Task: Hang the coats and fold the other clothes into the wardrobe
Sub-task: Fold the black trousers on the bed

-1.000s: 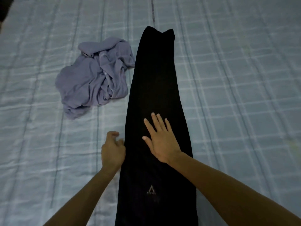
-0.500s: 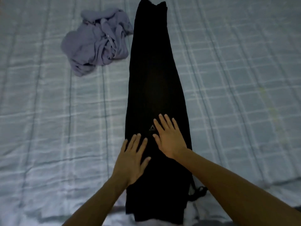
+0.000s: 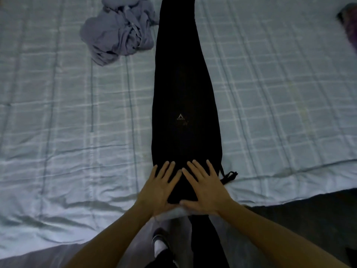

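Black trousers [image 3: 183,89], folded lengthwise into one long strip, are lying on the bed [image 3: 58,132]. They are running from its near edge straight away to the top of the view. A small pale triangular logo [image 3: 181,117] is showing about midway along the cloth. A black drawstring [image 3: 229,176] is trailing out onto the sheet from the right side, near the close end.

The left grip [image 3: 161,188], a bare hand, is lying flat on the near end of the trousers with its fingers straight and spread, grasping nothing. The right grip [image 3: 204,187] is lying just beside it in the same way, palm down and released. The two thumbs are pointing toward each other at the trousers' near edge.

The bed is wearing a pale blue checked sheet, creased toward the near side. A crumpled grey-purple garment [image 3: 119,29] is sitting on it at the far left, just beside the trousers' left edge; whether the two are touching is hard to tell. A dark, blurred purple thing [image 3: 348,22] is showing at the far right edge. Below the arms, a shoe with a white sock [image 3: 160,243] is standing on the floor.
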